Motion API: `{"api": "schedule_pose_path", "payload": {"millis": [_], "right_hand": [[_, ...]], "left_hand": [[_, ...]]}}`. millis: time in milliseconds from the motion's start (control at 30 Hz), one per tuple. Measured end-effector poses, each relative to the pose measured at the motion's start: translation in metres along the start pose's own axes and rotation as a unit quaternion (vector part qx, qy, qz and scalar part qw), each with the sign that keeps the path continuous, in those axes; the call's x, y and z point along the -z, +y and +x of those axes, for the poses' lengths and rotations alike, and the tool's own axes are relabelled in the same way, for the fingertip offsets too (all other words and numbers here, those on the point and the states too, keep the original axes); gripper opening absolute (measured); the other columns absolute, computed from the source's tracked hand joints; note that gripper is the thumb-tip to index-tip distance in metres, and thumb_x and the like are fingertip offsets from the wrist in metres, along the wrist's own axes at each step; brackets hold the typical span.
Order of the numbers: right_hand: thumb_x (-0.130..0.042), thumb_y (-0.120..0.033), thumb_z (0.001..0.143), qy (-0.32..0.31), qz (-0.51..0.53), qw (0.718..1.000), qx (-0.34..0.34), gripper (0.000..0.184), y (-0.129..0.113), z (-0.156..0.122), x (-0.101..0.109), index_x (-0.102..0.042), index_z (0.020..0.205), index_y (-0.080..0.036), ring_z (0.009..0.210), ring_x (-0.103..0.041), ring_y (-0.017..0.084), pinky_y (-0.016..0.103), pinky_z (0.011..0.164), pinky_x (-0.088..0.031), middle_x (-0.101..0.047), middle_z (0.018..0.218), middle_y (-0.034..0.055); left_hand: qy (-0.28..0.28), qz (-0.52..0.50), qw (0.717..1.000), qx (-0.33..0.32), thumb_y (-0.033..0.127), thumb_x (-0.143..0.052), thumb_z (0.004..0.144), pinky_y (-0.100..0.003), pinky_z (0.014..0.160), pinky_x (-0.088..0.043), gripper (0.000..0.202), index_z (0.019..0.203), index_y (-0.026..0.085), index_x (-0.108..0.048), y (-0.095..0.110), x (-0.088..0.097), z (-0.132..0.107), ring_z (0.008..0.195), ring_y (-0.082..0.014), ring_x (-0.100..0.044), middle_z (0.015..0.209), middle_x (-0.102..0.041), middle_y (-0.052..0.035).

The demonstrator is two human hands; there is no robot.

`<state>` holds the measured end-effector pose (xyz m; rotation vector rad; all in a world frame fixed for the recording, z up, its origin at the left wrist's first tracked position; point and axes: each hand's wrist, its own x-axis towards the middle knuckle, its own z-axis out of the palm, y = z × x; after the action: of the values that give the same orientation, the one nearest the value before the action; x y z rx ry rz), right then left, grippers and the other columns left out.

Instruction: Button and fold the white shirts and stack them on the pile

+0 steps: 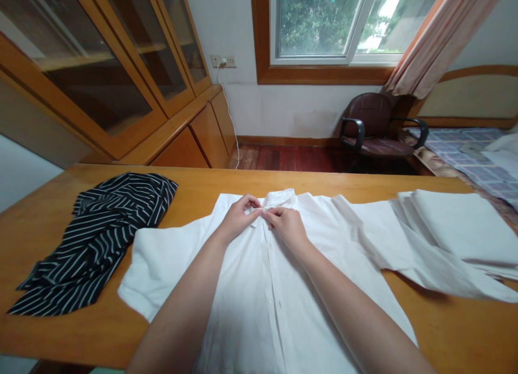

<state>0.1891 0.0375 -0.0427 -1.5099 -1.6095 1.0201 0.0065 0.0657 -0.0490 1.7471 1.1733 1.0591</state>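
Note:
A white button-up shirt (243,287) lies spread on the wooden table, collar toward the far edge and front facing up. My left hand (240,216) pinches the fabric of the front edge just below the collar (280,198). Close against it, my right hand (286,225) pinches the other front edge, so the fingertips of both nearly meet. Any button between the fingers is too small to make out. Below the hands the front placket (267,277) runs toward me with small buttons. One sleeve (384,233) stretches right, the other part lies left.
A black garment with white stripes (109,239) lies crumpled on the table (48,228) at left. Folded white cloth (461,223) rests at right, touching the sleeve. Beyond stand a glass-door cabinet (162,115), a brown armchair (372,126) and a bed (465,147).

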Motion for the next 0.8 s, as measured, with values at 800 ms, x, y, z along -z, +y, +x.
{"api": "schedule_pose_path", "payload": {"millis": [800], "right_hand": [[-0.069, -0.048, 0.077, 0.03, 0.203, 0.977, -0.065, 0.032, -0.013, -0.007, -0.008, -0.072, 0.07, -0.017, 0.042, -0.041, 0.01, 0.023, 0.046, -0.03, -0.057, 0.049, -0.0035]], "left_hand": [[0.012, -0.037, 0.999, 0.001, 0.038, -0.076, 0.08, -0.032, 0.088, -0.051, 0.025, 0.093, 0.021, -0.064, -0.004, -0.001, 0.0, 0.093, -0.0195, -0.066, 0.094, -0.07, -0.0024]]}}
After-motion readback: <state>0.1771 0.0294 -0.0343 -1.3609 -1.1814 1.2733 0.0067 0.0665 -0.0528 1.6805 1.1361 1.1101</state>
